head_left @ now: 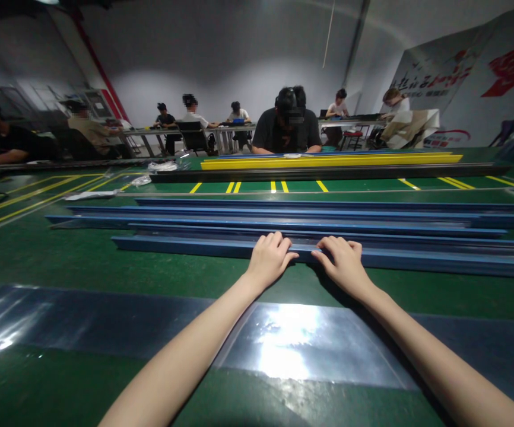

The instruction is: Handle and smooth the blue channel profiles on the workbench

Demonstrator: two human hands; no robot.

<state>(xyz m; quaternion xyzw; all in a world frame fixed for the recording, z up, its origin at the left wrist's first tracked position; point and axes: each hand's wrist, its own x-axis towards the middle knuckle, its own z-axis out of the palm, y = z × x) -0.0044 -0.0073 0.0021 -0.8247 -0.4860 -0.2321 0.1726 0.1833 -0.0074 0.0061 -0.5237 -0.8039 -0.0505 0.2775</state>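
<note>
A long blue channel strip (pixel 186 247) lies across the green tabletop, the nearest of several similar strips. My left hand (pixel 271 256) grips its front wall, with the fingers over the top edge and the thumb on the near side. A short way to the right, my right hand (pixel 343 261) pinches the same wall in the same manner, so a small stretch of blue shows between the two thumbs. Under my forearms is a flat strip of clear plastic film (pixel 292 344), shiny in the middle.
More blue channel strips (pixel 328 206) lie just behind. Farther back are a black strip (pixel 328 172) and a yellow strip (pixel 328 161). Yellow tape marks cross the table, and crumpled plastic bags (pixel 163 167) sit at back left. A person (pixel 286 127) leans over the far side.
</note>
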